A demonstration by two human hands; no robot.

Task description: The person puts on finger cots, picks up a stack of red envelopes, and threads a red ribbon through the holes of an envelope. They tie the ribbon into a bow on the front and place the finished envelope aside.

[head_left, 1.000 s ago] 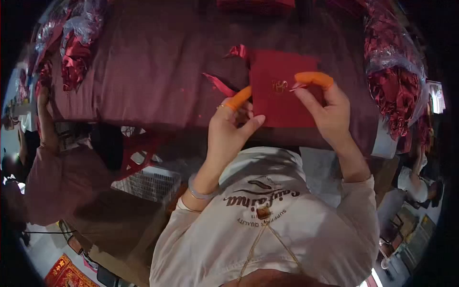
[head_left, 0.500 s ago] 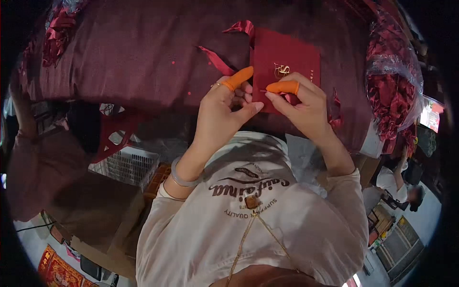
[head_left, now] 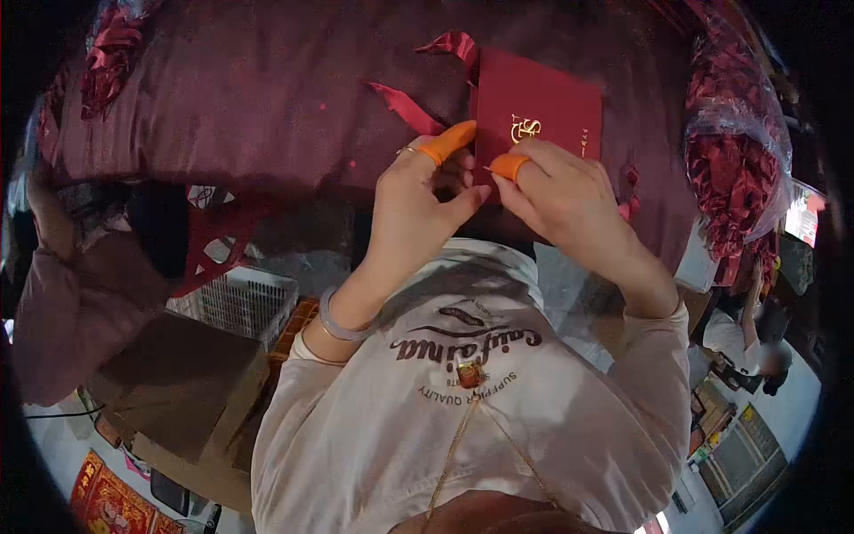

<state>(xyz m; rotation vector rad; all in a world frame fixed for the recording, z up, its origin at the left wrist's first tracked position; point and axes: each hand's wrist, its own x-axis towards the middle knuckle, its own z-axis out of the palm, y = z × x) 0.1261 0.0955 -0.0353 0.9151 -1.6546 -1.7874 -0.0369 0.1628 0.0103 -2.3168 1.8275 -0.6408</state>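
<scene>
A flat dark-red box or folder (head_left: 556,102) with a gold logo lies on the covered table in front of me. My left hand (head_left: 427,182), an orange finger cot on its index finger, is curled at the left edge, thumb by the near corner. My right hand (head_left: 556,187) rests over the near part, its thumb and orange-covered index finger pinched on a thin reddish strip (head_left: 487,169). One red ribbon (head_left: 405,109) runs out beside my left hand. Another ribbon (head_left: 452,43) curls at the far left corner.
A dark-red cloth (head_left: 249,98) covers the table. Plastic-wrapped bundles of red ribbon (head_left: 734,178) hang at the right, with another ribbon bundle (head_left: 108,62) at the far left. Below the table stand a grey crate (head_left: 236,307) and a cardboard box (head_left: 169,383). Other people are at both sides.
My right hand has shifted slightly right and lowered over the near part of the red folder. The folder has moved a little right. My left hand stays almost in place.
</scene>
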